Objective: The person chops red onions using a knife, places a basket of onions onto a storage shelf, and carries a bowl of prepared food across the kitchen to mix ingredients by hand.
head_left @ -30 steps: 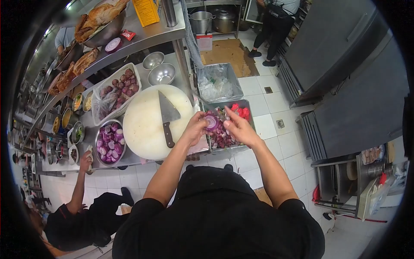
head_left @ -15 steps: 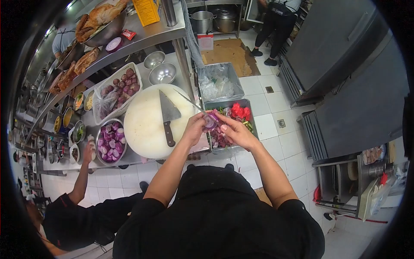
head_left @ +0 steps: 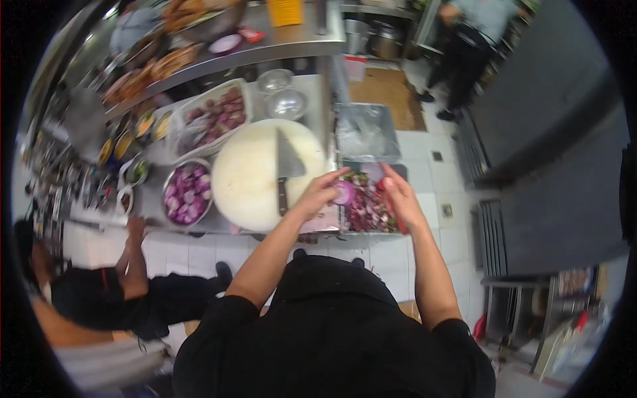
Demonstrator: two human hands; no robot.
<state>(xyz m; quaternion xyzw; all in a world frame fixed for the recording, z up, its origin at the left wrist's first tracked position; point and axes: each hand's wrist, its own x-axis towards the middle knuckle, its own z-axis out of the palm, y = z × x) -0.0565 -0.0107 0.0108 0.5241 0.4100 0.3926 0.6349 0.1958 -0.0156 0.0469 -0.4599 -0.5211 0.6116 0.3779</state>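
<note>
My left hand (head_left: 319,194) grips a peeled purple onion (head_left: 343,193) at the right edge of the worktop, beside a bin of onion skins and green scraps (head_left: 368,207). Over that bin, my right hand (head_left: 402,199) is closed around a blurred knife with a red handle (head_left: 402,224); its blade is hard to make out. Left of my hands lies a round white cutting board (head_left: 242,176) with a cleaver (head_left: 288,162) flat on it. A steel bowl of peeled purple onions (head_left: 188,192) stands left of the board.
Behind the board sit a basket of unpeeled onions (head_left: 222,113) and two steel bowls (head_left: 286,104). A bin with a clear liner (head_left: 365,132) stands behind the scrap bin. A co-worker (head_left: 99,285) is at the left; another person (head_left: 474,53) stands at the back.
My hands have parted: the left keeps the onion, the right has moved away with the knife. The view has shifted left. The nearby co-worker's hand has drawn back from beside the onion bowl.
</note>
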